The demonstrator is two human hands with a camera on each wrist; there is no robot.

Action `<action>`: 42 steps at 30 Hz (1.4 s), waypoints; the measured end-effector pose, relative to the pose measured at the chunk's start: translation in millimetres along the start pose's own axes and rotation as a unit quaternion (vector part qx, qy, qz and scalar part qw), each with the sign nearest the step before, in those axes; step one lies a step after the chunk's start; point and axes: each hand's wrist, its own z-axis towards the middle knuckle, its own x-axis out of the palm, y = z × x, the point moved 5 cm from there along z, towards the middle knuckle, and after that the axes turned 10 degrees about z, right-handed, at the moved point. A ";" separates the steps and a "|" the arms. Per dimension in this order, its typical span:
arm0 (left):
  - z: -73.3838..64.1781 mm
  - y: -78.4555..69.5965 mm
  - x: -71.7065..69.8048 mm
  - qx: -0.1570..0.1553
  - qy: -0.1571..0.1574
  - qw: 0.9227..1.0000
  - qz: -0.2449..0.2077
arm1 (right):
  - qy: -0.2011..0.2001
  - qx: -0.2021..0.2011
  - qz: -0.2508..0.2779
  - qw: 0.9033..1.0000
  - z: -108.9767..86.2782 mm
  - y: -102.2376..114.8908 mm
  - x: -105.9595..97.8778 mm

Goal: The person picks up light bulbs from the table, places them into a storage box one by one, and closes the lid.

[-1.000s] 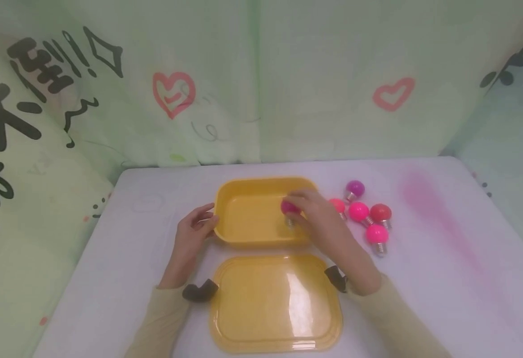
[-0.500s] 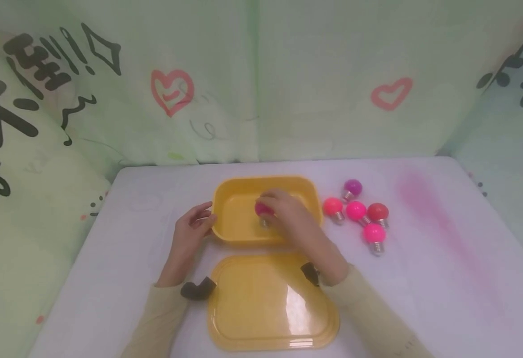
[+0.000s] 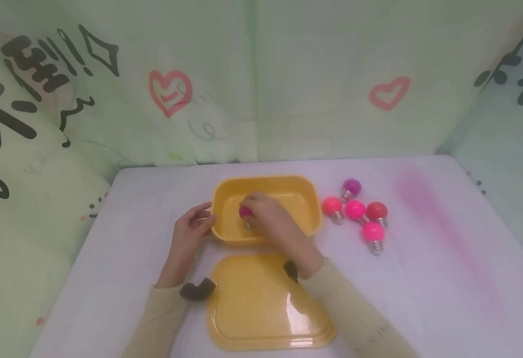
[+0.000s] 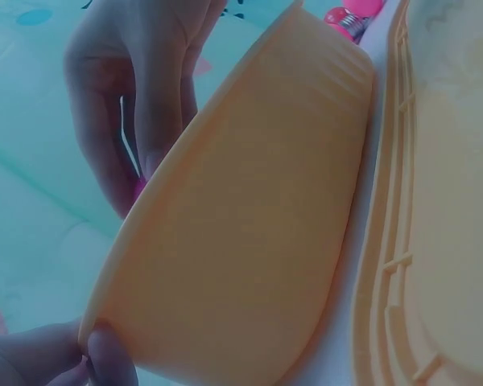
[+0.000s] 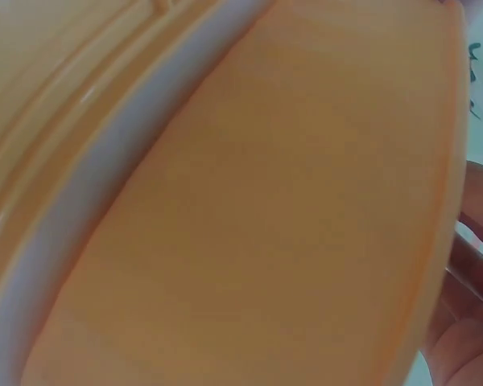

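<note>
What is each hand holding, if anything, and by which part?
The right hand holds a magenta bulb by its round coloured globe. The left hand pinches the yellow box by its rim, at the left end.

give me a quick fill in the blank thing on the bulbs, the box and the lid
1. The person's ____ hand holds a bulb.
2. On the table, beside the box, lie ____ loose bulbs.
3. Of these, the bulb farthest from the person is ____ in colour.
4. The lid and the box are both ____ in colour.

Missing words: right; five; purple; yellow.
</note>
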 end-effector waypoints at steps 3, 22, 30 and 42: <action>-0.7 1.7 -1.3 -0.001 0.000 1.000 -0.008 | 0.012 -0.012 -0.005 1.000 4.9 2.7 7.3; -0.9 1.0 -1.6 -0.007 0.002 1.000 0.004 | 0.052 0.010 0.009 0.999 19.0 0.5 28.1; 2.0 -1.4 2.4 -0.001 0.002 1.000 -0.005 | 0.063 0.020 -0.004 0.998 21.1 -2.6 31.7; 2.1 -0.8 0.5 -0.008 -0.001 1.000 -0.007 | 0.071 0.015 -0.013 0.997 22.5 -3.0 35.8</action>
